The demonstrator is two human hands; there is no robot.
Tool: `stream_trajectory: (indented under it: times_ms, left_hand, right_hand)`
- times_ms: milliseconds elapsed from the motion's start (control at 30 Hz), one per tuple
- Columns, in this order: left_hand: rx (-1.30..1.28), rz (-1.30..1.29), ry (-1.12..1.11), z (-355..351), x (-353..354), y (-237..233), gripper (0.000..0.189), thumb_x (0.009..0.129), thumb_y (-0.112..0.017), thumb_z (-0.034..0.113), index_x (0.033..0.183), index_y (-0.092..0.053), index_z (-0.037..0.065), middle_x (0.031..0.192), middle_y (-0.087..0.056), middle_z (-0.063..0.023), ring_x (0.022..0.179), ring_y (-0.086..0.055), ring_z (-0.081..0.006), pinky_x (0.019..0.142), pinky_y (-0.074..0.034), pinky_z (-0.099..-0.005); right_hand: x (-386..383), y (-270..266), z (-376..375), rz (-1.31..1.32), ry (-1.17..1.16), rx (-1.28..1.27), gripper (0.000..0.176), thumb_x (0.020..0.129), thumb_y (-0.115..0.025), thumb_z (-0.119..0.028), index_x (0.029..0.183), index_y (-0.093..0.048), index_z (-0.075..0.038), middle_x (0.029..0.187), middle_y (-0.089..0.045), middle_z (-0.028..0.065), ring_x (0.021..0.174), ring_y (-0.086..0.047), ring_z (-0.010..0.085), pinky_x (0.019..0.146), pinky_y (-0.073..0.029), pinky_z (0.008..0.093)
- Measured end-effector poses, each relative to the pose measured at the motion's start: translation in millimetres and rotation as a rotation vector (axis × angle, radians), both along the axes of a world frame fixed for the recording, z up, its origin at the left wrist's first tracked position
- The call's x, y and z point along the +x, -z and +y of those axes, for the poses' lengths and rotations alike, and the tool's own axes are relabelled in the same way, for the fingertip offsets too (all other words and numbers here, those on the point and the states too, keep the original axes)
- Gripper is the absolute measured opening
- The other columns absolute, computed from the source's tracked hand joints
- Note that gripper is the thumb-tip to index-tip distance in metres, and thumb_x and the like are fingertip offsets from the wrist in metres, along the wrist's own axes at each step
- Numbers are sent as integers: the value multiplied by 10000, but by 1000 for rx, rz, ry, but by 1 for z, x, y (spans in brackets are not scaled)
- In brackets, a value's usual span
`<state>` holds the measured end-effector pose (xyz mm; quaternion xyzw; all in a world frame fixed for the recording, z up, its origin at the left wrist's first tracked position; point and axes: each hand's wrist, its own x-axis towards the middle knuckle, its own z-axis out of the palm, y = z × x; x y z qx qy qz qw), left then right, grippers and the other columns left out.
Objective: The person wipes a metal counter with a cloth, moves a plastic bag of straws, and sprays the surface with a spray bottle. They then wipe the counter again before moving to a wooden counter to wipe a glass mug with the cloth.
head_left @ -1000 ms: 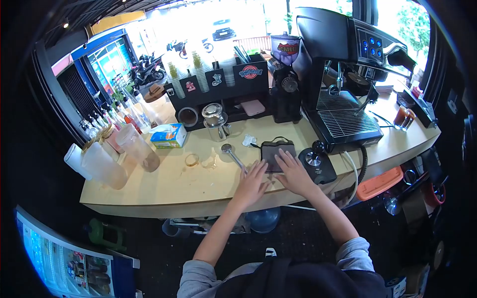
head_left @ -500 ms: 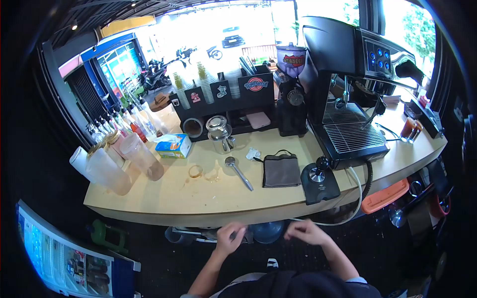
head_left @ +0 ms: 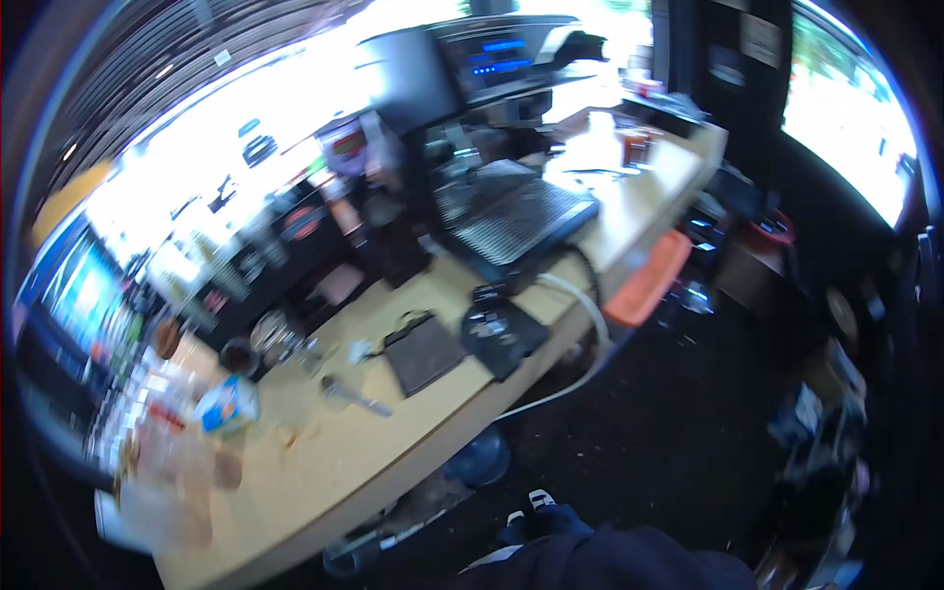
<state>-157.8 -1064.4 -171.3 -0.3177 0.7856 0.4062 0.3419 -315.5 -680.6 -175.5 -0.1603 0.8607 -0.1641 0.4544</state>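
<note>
Neither of my hands shows at this moment; only my dark clothing and shoes (head_left: 539, 500) appear at the bottom. On the wooden counter (head_left: 344, 452) lies a folded grey-brown cloth (head_left: 425, 356). To its right is a black tamping mat (head_left: 503, 339) with a tamper on it. A metal spoon (head_left: 356, 396) rests left of the cloth. The espresso machine (head_left: 408, 84) stands behind the mat, its slatted drip tray (head_left: 521, 218) facing me. Motion blur smears much of the view.
A tissue box (head_left: 228, 407) and blurred plastic containers (head_left: 162, 492) occupy the counter's left end. Glasses of brown liquid (head_left: 637, 149) stand past the machine. Below the counter are an orange tray (head_left: 649, 280) and a white hose (head_left: 602, 339). Dark floor (head_left: 649, 423) extends to the right.
My view has swung right and tilted, so the counter now runs diagonally and sits further left. Both hands, earlier raised before the counter's front edge, have left the view.
</note>
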Motion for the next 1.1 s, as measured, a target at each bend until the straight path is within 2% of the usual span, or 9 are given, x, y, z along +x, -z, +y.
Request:
stream_trajectory:
  times_ms: [133, 267, 433, 633, 767, 833, 933, 1000, 1100]
  left_hand:
    - [14, 46, 213, -1, -99, -8, 512, 809, -625, 300, 1215, -533, 1, 1112, -624, -204, 1079, -585, -337, 929, -462, -415]
    - [29, 94, 392, 36, -179, -15, 500, 809, -628, 303, 1202, -547, 5, 1114, -625, -202, 1083, -585, -331, 929, -463, -410]
    - [85, 86, 649, 124, -229, -14, 486, 809, -632, 307, 1186, -564, 9, 1117, -626, -199, 1087, -586, -324, 928, -464, -403]
    - [99, -13, 1115, 250, -259, 7, 469, 809, -637, 313, 1167, -584, 15, 1121, -627, -196, 1092, -586, -315, 928, -465, -395]
    - [133, 78, 1408, 350, -299, 24, 458, 809, -640, 316, 1154, -598, 19, 1123, -627, -193, 1095, -586, -309, 928, -466, -389]
    - [178, 186, 1481, 414, -318, 22, 420, 814, -651, 330, 1114, -626, 37, 1112, -640, -181, 1059, -610, -269, 907, -477, -360]
    - [218, 104, 1312, 498, -329, -17, 413, 857, -615, 275, 1193, -571, 39, 1133, -632, -154, 1045, -610, -246, 883, -486, -344]
    - [211, 157, 1395, 543, -331, -60, 404, 873, -605, 230, 1205, -538, 11, 1084, -629, -121, 875, -621, -183, 738, -520, -333]
    - [242, 98, 1450, 582, -358, -32, 412, 870, -607, 241, 1211, -539, 19, 1101, -624, -117, 878, -618, -172, 752, -513, -320]
  right_hand:
    - [28, -26, -32, -6, 220, -172, 294, 874, -561, -319, 1010, -662, -78, 981, -655, 156, 959, -625, 312, 843, -489, 431]
    - [49, -37, -5, 16, 430, -181, 293, 874, -560, -314, 1013, -661, -75, 983, -653, 159, 960, -624, 313, 841, -489, 436]
    - [82, -29, 61, 32, 703, -136, 292, 875, -558, -308, 1015, -658, -72, 986, -651, 161, 963, -622, 315, 839, -488, 442]
    - [113, -14, 134, 65, 1012, -158, 291, 876, -556, -301, 1019, -656, -68, 989, -649, 165, 965, -621, 316, 836, -487, 448]
    - [128, -9, 174, 86, 1211, -188, 290, 876, -554, -296, 1021, -654, -65, 991, -647, 167, 967, -620, 318, 835, -486, 453]
    - [138, -11, 192, 94, 1309, -194, 290, 876, -554, -294, 1022, -653, -64, 992, -646, 168, 968, -619, 318, 834, -486, 455]
    - [147, -8, 209, 94, 1441, -209, 289, 877, -553, -290, 1024, -652, -62, 994, -645, 170, 969, -619, 319, 832, -486, 459]
    - [157, -10, 220, 97, 1533, -198, 289, 877, -552, -288, 1025, -651, -61, 995, -644, 171, 970, -618, 320, 831, -485, 461]
    - [154, -4, 241, 95, 1655, -185, 288, 877, -551, -284, 1027, -650, -59, 996, -643, 173, 971, -617, 321, 830, -485, 464]
